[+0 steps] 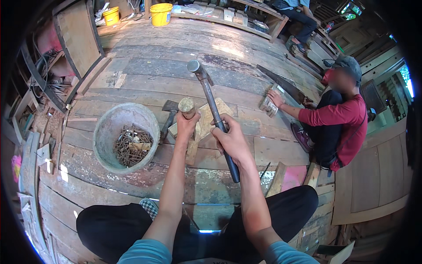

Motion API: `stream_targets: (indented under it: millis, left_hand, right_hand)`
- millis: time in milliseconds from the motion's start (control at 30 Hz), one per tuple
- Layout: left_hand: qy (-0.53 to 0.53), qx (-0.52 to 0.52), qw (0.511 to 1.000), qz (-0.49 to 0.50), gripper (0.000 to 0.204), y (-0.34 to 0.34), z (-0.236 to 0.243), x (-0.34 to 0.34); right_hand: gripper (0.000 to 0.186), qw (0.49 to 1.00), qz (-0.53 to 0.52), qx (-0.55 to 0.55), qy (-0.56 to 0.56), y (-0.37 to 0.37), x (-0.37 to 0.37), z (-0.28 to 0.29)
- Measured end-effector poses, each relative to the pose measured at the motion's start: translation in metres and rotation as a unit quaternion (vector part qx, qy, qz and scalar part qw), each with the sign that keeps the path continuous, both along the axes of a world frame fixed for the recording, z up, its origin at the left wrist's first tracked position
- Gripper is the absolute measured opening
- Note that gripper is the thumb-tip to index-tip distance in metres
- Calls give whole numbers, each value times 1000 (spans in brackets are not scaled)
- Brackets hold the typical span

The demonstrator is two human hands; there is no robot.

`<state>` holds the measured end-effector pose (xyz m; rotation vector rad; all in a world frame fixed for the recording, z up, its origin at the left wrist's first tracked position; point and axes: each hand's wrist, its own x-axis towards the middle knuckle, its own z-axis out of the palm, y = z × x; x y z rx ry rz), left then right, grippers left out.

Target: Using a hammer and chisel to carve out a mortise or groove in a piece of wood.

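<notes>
My left hand [187,126] is closed around a thick round wooden handle [187,105], held upright; its lower end is hidden by the hand. In my right hand [232,138] is a hammer [211,99], gripped partway down its handle, with the metal head raised and tilted away from me. Beneath my hands lie pieces of light wood [216,115] on the plank floor. Just left of my left hand rests a tool with a dark, broad metal head [169,105], its handle reaching toward the bucket. That grey bucket [101,147] holds many rusty nails [132,147].
At the right a person in a red shirt [347,119] sits with one hand on a pale block [269,105], near a long handsaw [285,82]. Yellow buckets [161,15] stand at the back by a low bench [215,21]. Another seated person [299,26] is at the far right.
</notes>
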<state>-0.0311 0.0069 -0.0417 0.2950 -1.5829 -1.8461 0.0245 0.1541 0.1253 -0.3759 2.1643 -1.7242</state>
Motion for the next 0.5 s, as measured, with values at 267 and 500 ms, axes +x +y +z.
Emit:
stream_targets:
  millis: [267,500]
  left_hand:
    - [-32,-14,999,-15,41,-7,-16,-7]
    - [-2,-4,1000,-27,24,-6,-9,-5]
  right_hand:
    - [16,1000,6,12,-1,-3,1,0]
    - [16,1000,13,16,-4,-6,4,0]
